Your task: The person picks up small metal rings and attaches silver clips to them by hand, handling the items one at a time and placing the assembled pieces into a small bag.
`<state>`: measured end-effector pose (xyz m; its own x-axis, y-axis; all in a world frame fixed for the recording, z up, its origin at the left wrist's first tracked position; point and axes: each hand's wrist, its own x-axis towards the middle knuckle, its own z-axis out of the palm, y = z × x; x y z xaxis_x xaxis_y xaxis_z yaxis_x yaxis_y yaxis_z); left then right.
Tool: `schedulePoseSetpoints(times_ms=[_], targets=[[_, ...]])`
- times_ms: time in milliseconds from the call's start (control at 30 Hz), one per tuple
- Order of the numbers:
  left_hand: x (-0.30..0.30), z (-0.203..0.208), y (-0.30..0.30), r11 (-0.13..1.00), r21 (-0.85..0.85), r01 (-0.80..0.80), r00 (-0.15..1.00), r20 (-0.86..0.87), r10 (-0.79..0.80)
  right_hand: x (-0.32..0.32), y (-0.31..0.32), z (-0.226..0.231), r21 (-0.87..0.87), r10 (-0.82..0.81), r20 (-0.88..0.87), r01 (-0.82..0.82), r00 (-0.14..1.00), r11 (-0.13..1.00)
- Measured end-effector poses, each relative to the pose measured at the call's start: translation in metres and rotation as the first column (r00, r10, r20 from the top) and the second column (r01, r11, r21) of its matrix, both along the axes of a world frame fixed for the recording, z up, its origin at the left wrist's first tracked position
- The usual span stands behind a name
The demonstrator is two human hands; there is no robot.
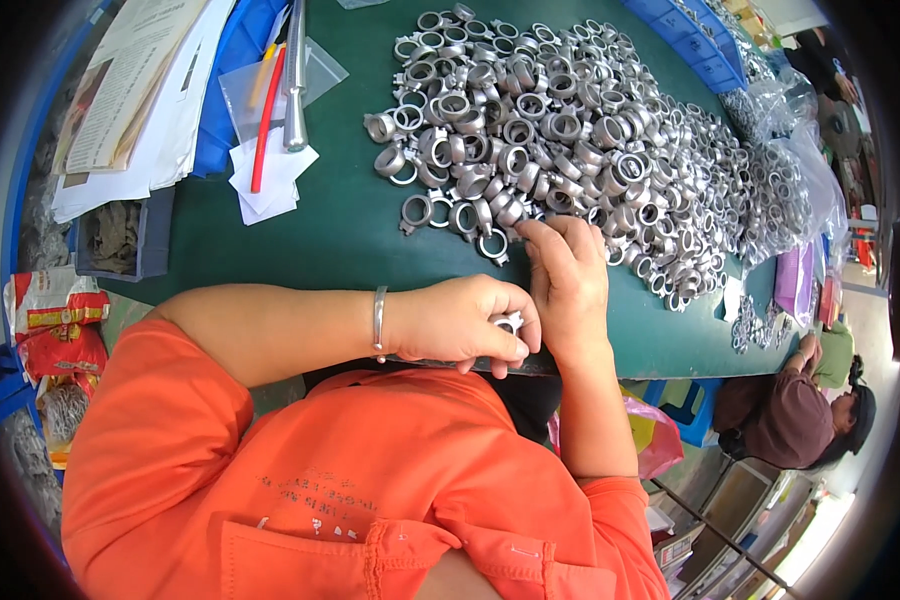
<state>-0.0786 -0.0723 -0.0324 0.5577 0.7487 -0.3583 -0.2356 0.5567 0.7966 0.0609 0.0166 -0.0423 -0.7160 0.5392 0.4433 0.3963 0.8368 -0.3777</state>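
Observation:
A big heap of grey metal rings (pixel 560 130), each with a small lug, covers much of the green tabletop (pixel 300 240). Close to the near table edge, my left hand (pixel 460 315) is closed around one metal ring (pixel 508 322), which shows between thumb and fingers. Just right of it, my right hand (pixel 570 270) reaches to the near side of the heap. Its fingers are bent down together and touch the nearest rings; what they pinch, if anything, is hidden beneath them.
Papers (pixel 135 100), a blue tray (pixel 225 90), a red pen (pixel 267 120) and a metal rod (pixel 295 85) lie at the left. A grey bin (pixel 155 235) stands nearer. Clear plastic bags (pixel 790 180) and a blue crate (pixel 690 40) border the heap. A co-worker (pixel 785 420) sits at right.

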Motion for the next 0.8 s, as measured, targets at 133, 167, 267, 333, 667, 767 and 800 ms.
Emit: schedulePoseSetpoints(times_ms=[133, 167, 267, 333, 667, 767, 800], targets=[[-0.004, 0.006, 0.001, 0.996, 0.085, -0.008, 0.995, -0.098, 0.017, 0.004, -0.002, -0.002, 0.079, -0.052, 0.08, 0.045, 0.995, 0.996], [-0.004, 0.005, 0.001, 0.996, 0.084, -0.007, 0.995, -0.095, 0.015, 0.005, -0.003, -0.001, 0.08, -0.078, 0.104, 0.07, 0.992, 0.994], [-0.004, 0.004, 0.002, 0.999, 0.05, -0.01, 0.992, -0.126, 0.016, 0.0, -0.007, 0.004, 0.116, -0.089, 0.157, 0.071, 0.984, 0.991], [-0.006, 0.005, 0.001, 0.996, 0.084, 0.012, 0.989, -0.146, 0.0, 0.004, -0.008, 0.006, 0.049, -0.064, 0.167, 0.056, 0.984, 0.997], [0.001, -0.001, 0.001, 0.979, 0.085, -0.184, 0.979, -0.071, 0.19, 0.037, -0.022, 0.015, -0.564, -0.127, -0.281, -0.056, 0.951, 0.824], [-0.001, 0.006, 0.0, 0.927, 0.113, -0.358, 0.933, 0.01, 0.359, 0.039, -0.026, 0.009, -0.568, -0.073, -0.412, -0.193, 0.908, 0.8], [0.001, 0.003, 0.0, 0.928, 0.111, -0.356, 0.934, 0.009, 0.357, 0.039, -0.026, 0.01, -0.569, -0.076, -0.412, -0.191, 0.908, 0.8]])
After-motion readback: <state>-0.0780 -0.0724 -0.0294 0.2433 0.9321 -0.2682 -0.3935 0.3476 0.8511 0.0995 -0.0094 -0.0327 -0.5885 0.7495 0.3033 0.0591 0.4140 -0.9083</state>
